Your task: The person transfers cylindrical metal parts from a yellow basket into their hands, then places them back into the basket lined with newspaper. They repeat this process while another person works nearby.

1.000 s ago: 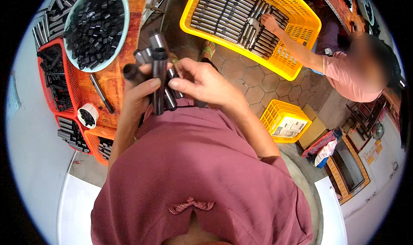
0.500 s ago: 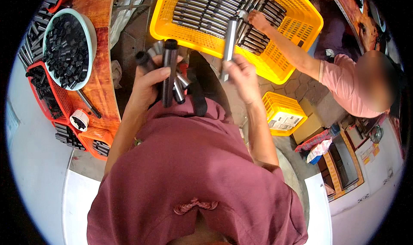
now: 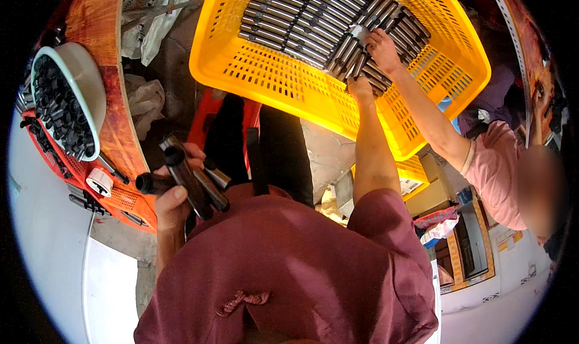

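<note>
Tubes (image 3: 190,187), dark and metallic, bunched in left hand (image 3: 171,206) at eight o'clock; fingers wrapped around the bunch, thumb pressed against one tube. Right hand (image 3: 362,89) at one o'clock, inside yellow crate (image 3: 208,66), fingertips at another tube (image 3: 360,65): pinching or merely touching, cannot tell. Co-worker's hand (image 3: 383,49) just beyond.

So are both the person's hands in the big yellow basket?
No, the left hand holds dark tubes outside the yellow basket.
</note>
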Tool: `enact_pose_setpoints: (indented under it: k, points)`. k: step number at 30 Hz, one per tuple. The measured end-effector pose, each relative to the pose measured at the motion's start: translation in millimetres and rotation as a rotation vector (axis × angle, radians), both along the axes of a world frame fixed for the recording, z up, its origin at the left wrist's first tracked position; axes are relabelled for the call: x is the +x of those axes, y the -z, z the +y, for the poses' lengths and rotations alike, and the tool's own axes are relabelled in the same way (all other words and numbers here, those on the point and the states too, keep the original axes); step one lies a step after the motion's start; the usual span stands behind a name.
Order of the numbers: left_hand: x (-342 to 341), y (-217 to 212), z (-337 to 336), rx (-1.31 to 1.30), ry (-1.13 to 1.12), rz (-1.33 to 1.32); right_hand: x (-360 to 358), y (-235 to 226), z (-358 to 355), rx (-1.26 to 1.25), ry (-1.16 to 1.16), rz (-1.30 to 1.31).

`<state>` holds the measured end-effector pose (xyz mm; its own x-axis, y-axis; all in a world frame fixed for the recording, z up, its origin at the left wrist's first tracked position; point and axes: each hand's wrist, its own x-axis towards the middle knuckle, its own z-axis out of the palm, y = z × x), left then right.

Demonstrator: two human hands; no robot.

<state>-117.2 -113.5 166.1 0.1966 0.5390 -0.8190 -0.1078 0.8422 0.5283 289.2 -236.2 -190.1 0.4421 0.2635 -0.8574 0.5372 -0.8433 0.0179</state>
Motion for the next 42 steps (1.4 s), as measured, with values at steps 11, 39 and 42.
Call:
enact_pose_setpoints:
  k: [11, 39, 42]
  points:
    - [-11, 13, -1, 0.068, 0.016, -0.02, 7, 46, -14, -0.125, 0.018, 0.022]
    - [-46, 4, -4, 0.174, 0.127, 0.137, 16, 52, -5, -0.1, -0.713, 0.101]
    - [-44, 3, -2, 0.235, 0.139, 0.115, 38, 97, -45, 0.082, -0.855, 0.219]
